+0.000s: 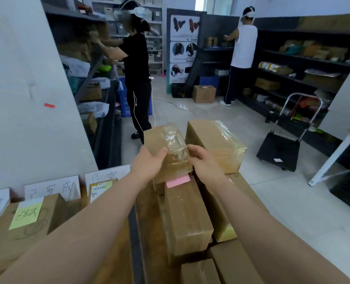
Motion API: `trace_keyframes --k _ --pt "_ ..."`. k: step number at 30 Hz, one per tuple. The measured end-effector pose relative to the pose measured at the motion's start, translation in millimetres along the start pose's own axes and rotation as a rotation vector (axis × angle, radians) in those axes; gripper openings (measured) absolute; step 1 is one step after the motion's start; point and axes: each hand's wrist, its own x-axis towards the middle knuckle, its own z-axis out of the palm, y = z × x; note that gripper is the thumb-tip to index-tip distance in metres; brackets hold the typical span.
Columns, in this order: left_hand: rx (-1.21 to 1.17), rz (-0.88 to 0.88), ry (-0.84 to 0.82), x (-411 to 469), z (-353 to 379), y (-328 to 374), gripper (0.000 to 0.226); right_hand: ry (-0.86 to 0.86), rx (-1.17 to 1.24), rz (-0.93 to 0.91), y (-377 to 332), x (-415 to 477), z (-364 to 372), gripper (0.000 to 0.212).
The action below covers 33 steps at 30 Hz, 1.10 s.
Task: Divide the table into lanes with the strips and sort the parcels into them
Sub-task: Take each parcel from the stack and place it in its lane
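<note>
We are clamping the small box [159,141] between left hand [149,163] and right hand [203,162], both curling round its sides, over the far end of the pile [186,212], right of the dark strip [133,232]. We are judging it light and stiff, its tape [175,138] slippery, so bare cardboard is gripping best

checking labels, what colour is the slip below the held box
Pink; the slip below the held box shows best in the head view.
</note>
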Motion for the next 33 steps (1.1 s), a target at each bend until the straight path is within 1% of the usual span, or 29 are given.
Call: trace_keyframes --k 2,4,6,7,9,10,11,13,14,15,17,18,19,20,22,24,25,26,28,29,30,31,33 --pt "-0.262 -0.1 -0.019 -9.5 -3.9 2.4 0.077 -0.012 0.11 -0.016 -8.7 -2.3 0.2 0.036" --pt "-0.441 -0.181 -0.057 -22.5 -7.6 4.8 0.087 -0.048 0.201 -0.001 -19.2 -5.7 0.5 0.035" --pt "-0.5 -0.207 -0.082 -31.8 -9.3 4.8 0.094 -0.078 0.224 -0.001 -29.3 -11.8 0.2 0.035" --pt "-0.504 -0.209 -0.087 -34.9 -10.0 5.0 0.101 -0.093 0.22 -0.008 -33.1 -15.0 0.5 0.034" --pt "-0.509 -0.213 -0.083 -39.1 -12.9 5.3 0.125 -0.115 0.202 -0.028 -38.9 -22.9 1.5 0.032" --pt "-0.517 -0.214 -0.071 -39.5 -14.8 4.3 0.134 -0.12 0.198 -0.043 -41.4 -26.4 2.3 0.033" --pt "-0.533 -0.217 -0.064 -39.4 -16.5 2.4 0.137 -0.126 0.194 -0.062 -43.5 -29.2 3.3 0.035" --pt "-0.572 -0.232 -0.054 -38.7 -17.9 -3.6 0.13 -0.137 0.158 -0.098 -46.6 -32.2 5.6 0.038" --pt "-0.59 -0.24 -0.055 -41.2 -18.5 -3.3 0.121 -0.151 0.139 -0.111 -47.9 -33.7 6.1 0.038" --pt "-0.61 -0.244 -0.057 -47.9 -19.4 0.2 0.106 -0.16 0.124 -0.117 -48.1 -34.2 6.2 0.038" --pt "-0.666 -0.229 -0.053 -55.8 -19.8 3.2 0.062 -0.172 0.109 -0.122 -48.3 -36.9 4.4 0.037" --pt "-0.697 -0.232 -0.055 -57.1 -19.3 2.3 0.046 -0.167 0.118 -0.121 -48.0 -38.5 2.8 0.036" --pt "-0.731 -0.239 -0.061 -60.8 -20.5 2.4 0.038 -0.144 0.15 -0.118 -47.5 -39.4 0.6 0.036" --pt "-0.776 -0.246 -0.068 -63.6 -21.3 1.6 0.037 -0.096 0.195 -0.109 -47.0 -39.9 -2.0 0.035" --pt "-0.899 -0.262 -0.077 -67.2 -24.1 -1.1 0.043 0.037 0.239 -0.082 -42.3 -36.8 -9.5 0.035" --pt "-1.016 -0.295 -0.074 -68.8 -27.3 -4.4 0.052 0.091 0.184 -0.059 -33.8 -33.0 -16.2 0.029" --pt "-1.066 -0.312 -0.068 -69.4 -27.7 -6.2 0.056 0.072 0.141 -0.032 -27.1 -30.4 -17.7 0.026" --pt "-1.104 -0.324 -0.077 -70.7 -27.3 -6.4 0.058 0.024 0.105 0.004 -23.7 -31.5 -18.0 0.03" --pt "-1.17 -0.326 -0.113 -75.0 -24.3 -5.3 0.06 -0.099 0.107 0.091 -17.5 -33.7 -15.5 0.051" --pt "-1.192 -0.329 -0.126 -76.9 -21.9 -5.0 0.06 -0.153 0.139 0.117 -15.4 -34.5 -13.4 0.056" --pt "-1.201 -0.337 -0.144 -79.2 -19.5 -4.0 0.06 -0.192 0.174 0.118 -15.8 -36.4 -11.4 0.052" --pt "-1.191 -0.346 -0.148 -80.1 -17.4 -4.1 0.059 -0.208 0.226 0.112 -17.0 -37.2 -9.8 0.043" --pt "-1.145 -0.341 -0.114 -82.0 -14.3 -4.3 0.053 -0.196 0.32 0.095 -19.8 -38.4 -9.1 0.032"
